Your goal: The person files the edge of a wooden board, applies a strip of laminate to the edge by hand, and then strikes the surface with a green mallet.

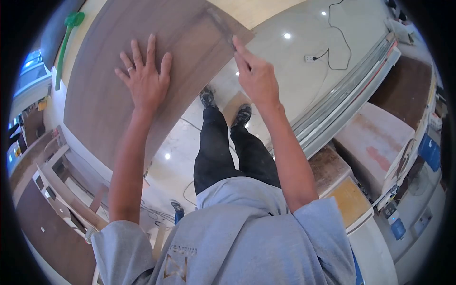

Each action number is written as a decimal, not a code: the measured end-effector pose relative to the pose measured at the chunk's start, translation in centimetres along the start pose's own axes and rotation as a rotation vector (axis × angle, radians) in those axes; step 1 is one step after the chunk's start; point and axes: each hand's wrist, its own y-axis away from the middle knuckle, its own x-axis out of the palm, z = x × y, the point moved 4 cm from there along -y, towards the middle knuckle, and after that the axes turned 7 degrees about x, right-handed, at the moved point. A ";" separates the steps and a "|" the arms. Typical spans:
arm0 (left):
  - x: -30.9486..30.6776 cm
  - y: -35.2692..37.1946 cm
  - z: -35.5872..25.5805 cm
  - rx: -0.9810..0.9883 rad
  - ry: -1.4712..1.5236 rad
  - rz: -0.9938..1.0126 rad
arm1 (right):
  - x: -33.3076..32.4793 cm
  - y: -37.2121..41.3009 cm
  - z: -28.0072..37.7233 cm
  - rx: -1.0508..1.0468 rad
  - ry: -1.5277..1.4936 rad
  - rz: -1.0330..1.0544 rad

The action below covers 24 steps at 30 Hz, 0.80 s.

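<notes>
A large brown wood-grain panel spreads out in front of me. My left hand lies flat on it with the fingers spread, a ring on one finger. Over the panel's right edge, my right hand is closed around the near end of a long, narrow, flat tool, which looks like a file. Its far end lies over the panel near the corner; the held end is hidden in my fingers. Left of the panel, on a pale surface, rests a green mallet.
Long metal profiles lie stacked on the right, beside a worn box. A power socket with a black cable is on the glossy floor. Panels and frames stand at lower left. Another person's shoe shows behind me.
</notes>
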 end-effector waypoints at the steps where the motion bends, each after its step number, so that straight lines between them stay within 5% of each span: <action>1: 0.0 -0.5 -0.1 -0.002 0.001 0.001 | -0.2 0.6 -0.2 0.000 -0.006 0.008; 6: -0.1 0.0 -0.2 -0.019 -0.005 0.026 | 0.3 8.7 -3.9 -0.052 -0.030 0.066; 14: 0.1 0.1 -0.1 0.004 -0.049 0.035 | -3.0 -4.1 -2.6 -0.030 -0.057 -0.252; 21: 0.6 -1.8 -4.1 0.141 0.011 -0.044 | -6.2 3.8 -5.1 0.163 -0.338 -0.258; 23: -0.4 -2.9 -10.8 0.287 -0.037 0.034 | -6.8 6.2 -6.7 0.256 -0.450 -0.300; 24: -1.1 -3.7 -14.5 0.293 0.094 0.365 | -7.3 7.2 -7.2 0.299 -0.506 -0.326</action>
